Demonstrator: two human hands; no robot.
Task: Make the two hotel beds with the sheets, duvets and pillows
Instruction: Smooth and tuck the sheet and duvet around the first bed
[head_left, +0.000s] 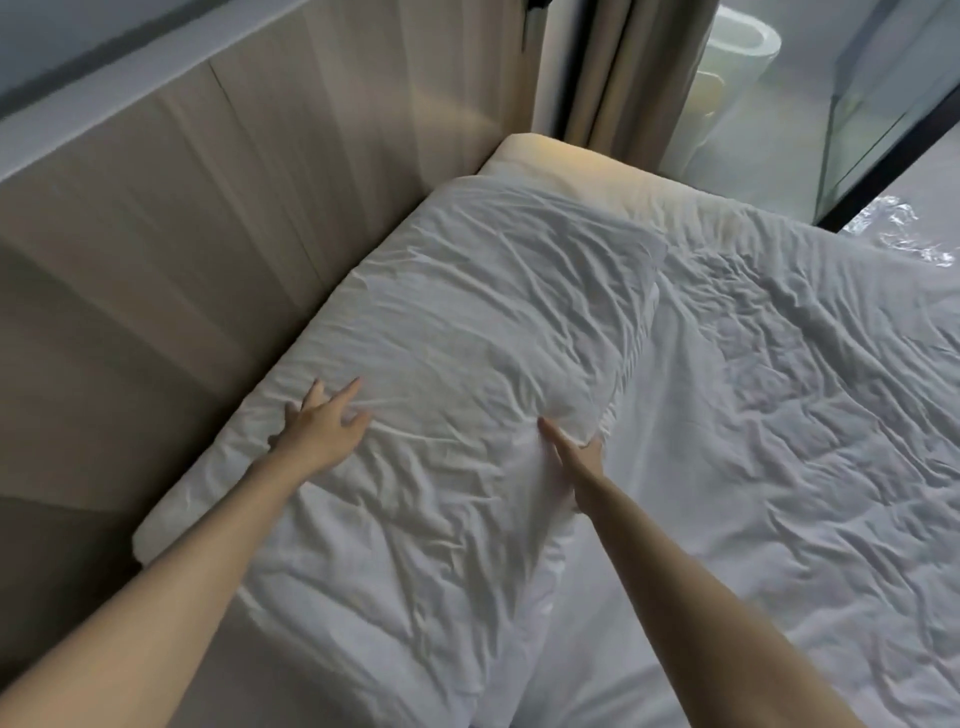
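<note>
both hands flat on the white bedding by the headboard

the left hand (322, 422) lies open with fingers spread, pressing what looks like a pillow (467, 332) under wrinkled white cloth. the right hand (571, 449) rests on the pillow's near-right edge with fingers straight, gripping nothing. the duvet (779, 415) spreads right of the right hand, the headboard (182, 249) stands just left of the left hand, and a bare cream mattress (550, 156) corner shows far beyond both.

Wrinkled white pillow (457, 332) lies atop rumpled duvet (779, 415).
</note>
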